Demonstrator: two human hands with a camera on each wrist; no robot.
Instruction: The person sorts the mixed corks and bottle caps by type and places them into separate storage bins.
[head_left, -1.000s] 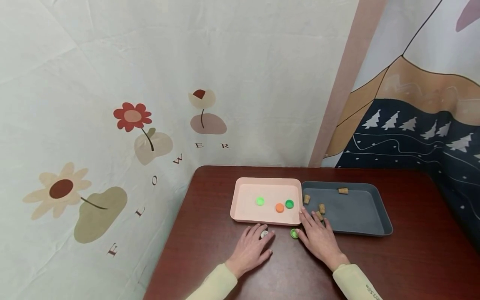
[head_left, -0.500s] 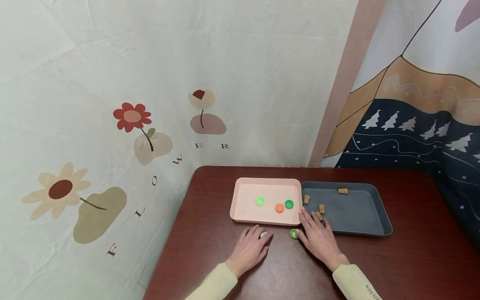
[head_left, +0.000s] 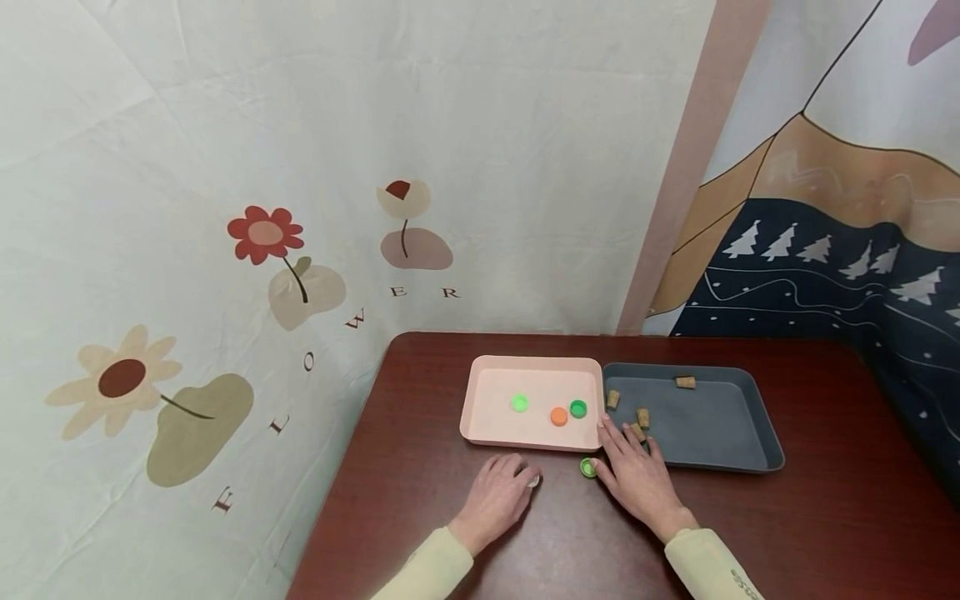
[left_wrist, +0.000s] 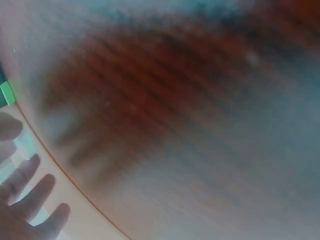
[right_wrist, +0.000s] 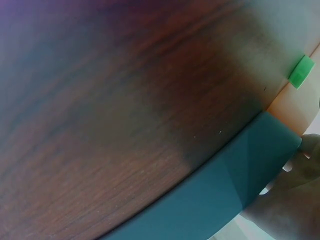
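Observation:
My left hand [head_left: 495, 492] is low over the table in front of the pink tray, its fingers bent. It pinches a small white bottle cap [head_left: 533, 481] between thumb and fingers, and most of the cap is hidden. My right hand [head_left: 637, 479] lies with straight fingers across the near left corner of the grey tray [head_left: 712, 425]. Beside its thumb, a green bottle cap [head_left: 588, 467] stands on the table. The right wrist view also shows this green cap [right_wrist: 301, 71] by the tray wall. Fingers [left_wrist: 42, 192] of the left hand appear at that wrist view's edge.
The pink tray [head_left: 487, 430] holds a light green cap [head_left: 520, 403], an orange cap [head_left: 558, 417] and a dark green cap [head_left: 578, 408]. Several corks, one at the back [head_left: 686, 382], lie in the adjoining grey tray. A patterned cloth wall [head_left: 525, 167] rises behind the table.
My left fingers have curled in from a spread pose and drawn the white cap slightly toward me, now mostly covered. The right hand and the things in the trays have not moved.

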